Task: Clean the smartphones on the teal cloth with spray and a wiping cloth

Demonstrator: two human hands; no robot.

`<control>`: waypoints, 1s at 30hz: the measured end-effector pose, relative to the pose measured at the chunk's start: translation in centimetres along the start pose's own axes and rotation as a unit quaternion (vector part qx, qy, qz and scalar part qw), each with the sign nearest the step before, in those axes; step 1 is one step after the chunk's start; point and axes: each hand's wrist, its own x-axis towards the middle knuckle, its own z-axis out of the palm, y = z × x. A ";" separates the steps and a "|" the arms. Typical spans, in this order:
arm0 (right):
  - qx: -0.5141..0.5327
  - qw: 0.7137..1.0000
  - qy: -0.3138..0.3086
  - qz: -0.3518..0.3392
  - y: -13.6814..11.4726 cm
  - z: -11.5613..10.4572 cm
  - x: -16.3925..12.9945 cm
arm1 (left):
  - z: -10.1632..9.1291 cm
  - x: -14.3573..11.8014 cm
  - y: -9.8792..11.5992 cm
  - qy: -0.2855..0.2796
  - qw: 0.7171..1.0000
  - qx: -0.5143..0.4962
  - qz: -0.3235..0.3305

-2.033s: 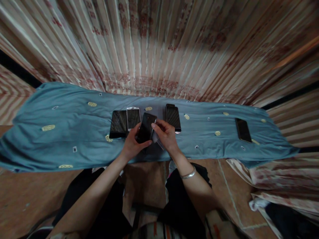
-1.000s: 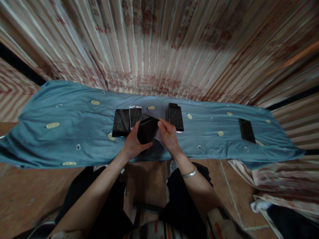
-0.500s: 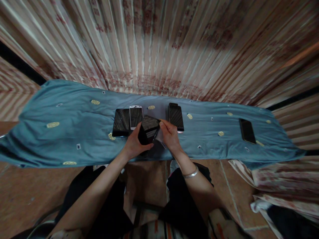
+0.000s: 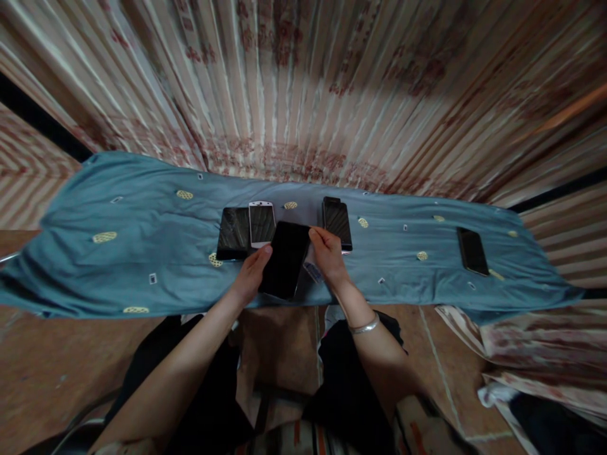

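A black phone [image 4: 284, 259] is held between both hands above the near edge of a blue cloth [image 4: 118, 253]. My left hand [image 4: 249, 278] grips its left side and underside. My right hand [image 4: 329, 256] pinches its upper right corner, and a small pale wipe [image 4: 313, 272] shows under that hand's fingers. The phone's dark screen faces up.
On the cloth behind the hands lie a black phone [image 4: 233, 234], a white-framed phone [image 4: 262, 224] and another black phone [image 4: 337, 224]. A further black phone [image 4: 472, 251] lies far right. A striped curtain [image 4: 303, 88] hangs behind. Folded fabric [image 4: 535, 360] sits on the floor at right.
The held phone was tilted and turned between the hands and now lies flatter with its screen up. My right hand has shifted to the phone's upper right corner.
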 end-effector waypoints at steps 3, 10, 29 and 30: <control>0.017 1.000 -0.011 0.010 0.0 0.0 0.0 | -0.2 0.0 0.5 -0.002 0.998 -0.042 -0.043; 0.051 0.999 -0.014 0.002 -0.4 0.3 -0.1 | -0.2 -0.1 0.7 0.015 0.996 -0.063 -0.059; 0.124 0.992 -0.019 0.035 -1.2 0.7 -0.3 | -0.2 0.0 1.3 0.061 0.996 -0.045 -0.051; 0.138 0.989 -0.023 0.052 -1.2 0.8 -0.3 | -0.2 0.0 1.3 0.063 0.995 -0.049 -0.057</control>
